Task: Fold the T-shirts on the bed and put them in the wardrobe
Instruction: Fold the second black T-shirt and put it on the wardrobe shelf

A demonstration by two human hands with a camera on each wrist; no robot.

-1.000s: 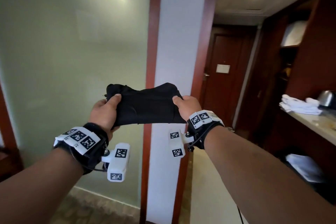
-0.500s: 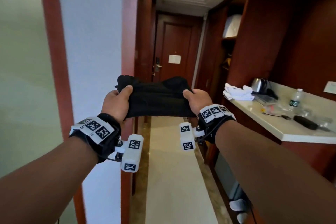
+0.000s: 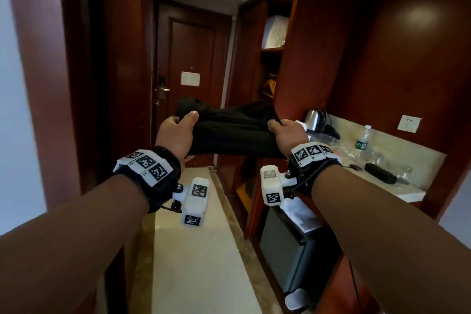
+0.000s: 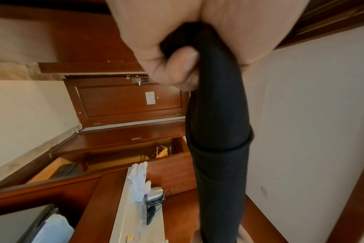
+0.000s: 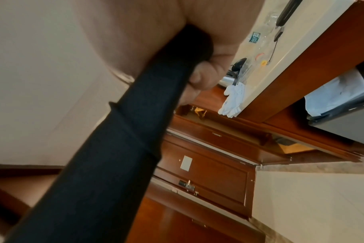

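Note:
A folded black T-shirt (image 3: 233,132) is carried flat at chest height between both hands. My left hand (image 3: 175,135) grips its left end, thumb on top and fingers underneath. My right hand (image 3: 285,132) grips the right end the same way. The left wrist view has my fingers (image 4: 177,69) curled round the shirt's dark edge (image 4: 218,131). In the right wrist view the shirt (image 5: 125,148) runs from my curled fingers (image 5: 204,75). The open wooden wardrobe (image 3: 274,71) stands ahead on the right, with white bedding (image 3: 275,30) on its upper shelf.
A narrow hallway leads to a closed wooden door (image 3: 191,79). On the right a pale counter (image 3: 402,186) holds a kettle (image 3: 314,120), a water bottle (image 3: 363,141) and small items. A dark fridge (image 3: 288,250) sits below it. A wall edge (image 3: 38,84) is close on the left.
The view has swung right and forward, from the wall to the hallway and wardrobe. Both hands keep the same grip on the black T-shirt, which is now closer to the wardrobe.

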